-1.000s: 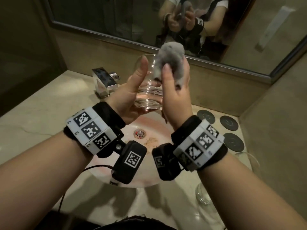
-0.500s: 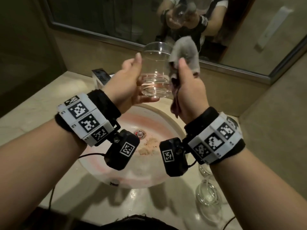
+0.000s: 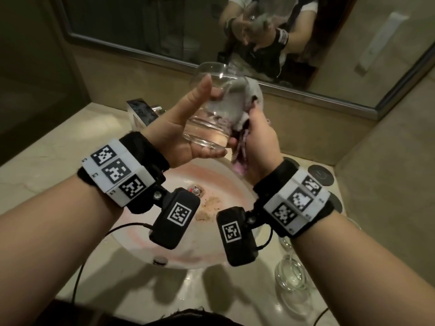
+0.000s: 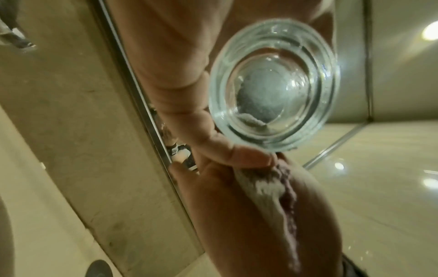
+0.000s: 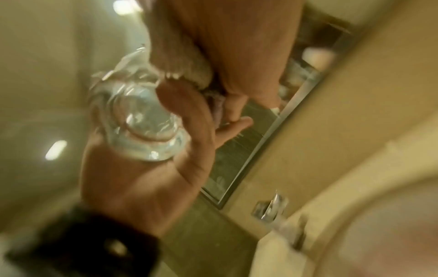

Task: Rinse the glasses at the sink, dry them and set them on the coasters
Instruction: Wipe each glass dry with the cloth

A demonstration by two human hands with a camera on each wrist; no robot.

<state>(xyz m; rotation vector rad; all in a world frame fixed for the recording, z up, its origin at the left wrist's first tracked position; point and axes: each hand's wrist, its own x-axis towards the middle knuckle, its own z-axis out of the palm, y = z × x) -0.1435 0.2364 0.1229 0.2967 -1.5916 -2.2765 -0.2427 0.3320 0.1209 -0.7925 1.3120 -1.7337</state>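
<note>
1. Clearly the drying step is under way: the glass (image 3: pixel 215 107) is held tilted above the sink (image 3: pixel 237 184), its rim toward the mirror (image 3: pixel 141 27).
2. The left hand (image 3: pixel 181 128) cups the glass from below, fingers curled under its base and thumb up along its wall.
3. The right hand (image 3: pixel 256 142) grips the cloth (image 3: pixel 247 100), pressed against the glass on the side away from the left hand; through the base, in the left wrist view, grey cloth seems to sit inside the glass too.
4. Done so far, by my reading: this glass is rinsed and partly dried.
5. Left: the coasters (image 3: pixel 321 172) beside the sink carry nothing that I can see, and at least one other glass (image 3: pixel 292 274) stands on the counter just beside the sink's near rim, whether rinsed I cannot tell.
6. Compared with half a second ago, the glass has tipped from near upright, and the cloth has moved from beside its rim down onto its wall.
</note>
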